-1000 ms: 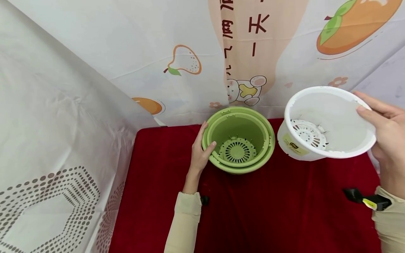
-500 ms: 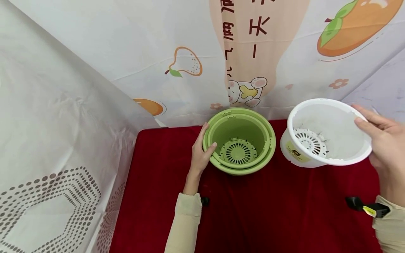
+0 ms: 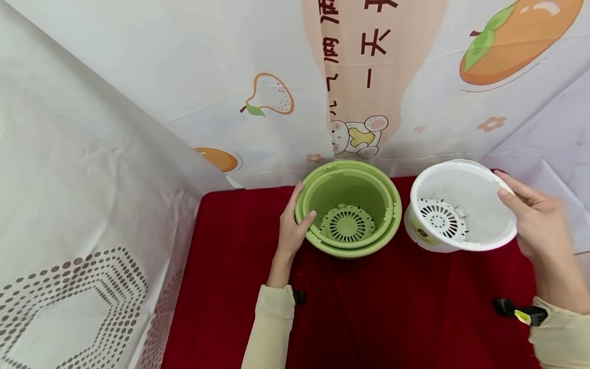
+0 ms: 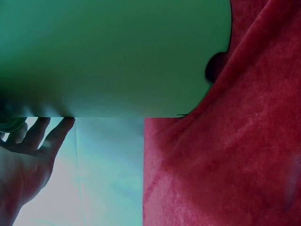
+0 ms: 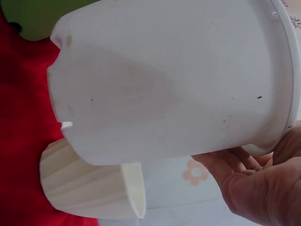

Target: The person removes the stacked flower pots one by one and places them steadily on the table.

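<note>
Two green plastic flowerpots, one nested in the other, stand at the back middle of the red cloth. My left hand grips their rim at the left side, thumb over the edge and fingers along the outer wall. In the left wrist view the smooth green wall fills the top, the fingertips against it. My right hand holds a white plastic flowerpot by its right rim, thumb inside. This pot tilts toward me, just right of the green ones, showing its slotted bottom and a yellow label.
A cream pot with a ribbed wall lies behind the white one in the right wrist view, mostly hidden from the head. The red cloth covers the table. A printed curtain hangs along the back, and a white sheet at the left.
The white flowerpot has come down and a little to the left with my right hand, and its opening looks smaller. My left hand stays on the green flowerpots.
</note>
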### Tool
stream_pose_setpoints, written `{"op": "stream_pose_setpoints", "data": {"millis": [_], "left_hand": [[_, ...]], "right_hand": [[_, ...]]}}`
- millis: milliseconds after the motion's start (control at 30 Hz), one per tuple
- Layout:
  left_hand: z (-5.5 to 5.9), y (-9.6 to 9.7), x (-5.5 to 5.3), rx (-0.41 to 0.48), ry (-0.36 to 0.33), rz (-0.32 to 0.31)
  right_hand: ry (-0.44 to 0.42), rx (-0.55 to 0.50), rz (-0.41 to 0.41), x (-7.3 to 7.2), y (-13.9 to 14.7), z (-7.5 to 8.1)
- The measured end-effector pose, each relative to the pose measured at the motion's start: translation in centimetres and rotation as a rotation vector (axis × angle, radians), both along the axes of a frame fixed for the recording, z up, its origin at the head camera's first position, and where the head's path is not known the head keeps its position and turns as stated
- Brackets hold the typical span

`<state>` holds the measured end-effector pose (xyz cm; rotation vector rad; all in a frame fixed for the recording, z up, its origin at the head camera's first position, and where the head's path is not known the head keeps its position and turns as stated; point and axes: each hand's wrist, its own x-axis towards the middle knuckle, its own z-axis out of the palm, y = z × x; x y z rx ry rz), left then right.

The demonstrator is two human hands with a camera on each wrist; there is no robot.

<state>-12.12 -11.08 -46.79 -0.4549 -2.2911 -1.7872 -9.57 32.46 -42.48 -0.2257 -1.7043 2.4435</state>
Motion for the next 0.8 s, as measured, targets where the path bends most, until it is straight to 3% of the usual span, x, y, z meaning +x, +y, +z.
{"op": "stream_pose_setpoints", "data": {"millis": [367,600,800], "left_hand": [[0.3,0.1,0.0,0.001,0.008,0.015],[0.3,0.2,0.1,-0.008,0.009,0.025],[0.4,0.2,0.1,-0.004,-0.001,0.028]], "right_hand": [[-0.015,0.08,-0.023,0.1,-0.3,-2.7],[-0.103,0.194,-0.029,0.7,-0.3,-4.1],[-0.156,0.24,-0.092,0.8,-0.6,-4.9]]}}
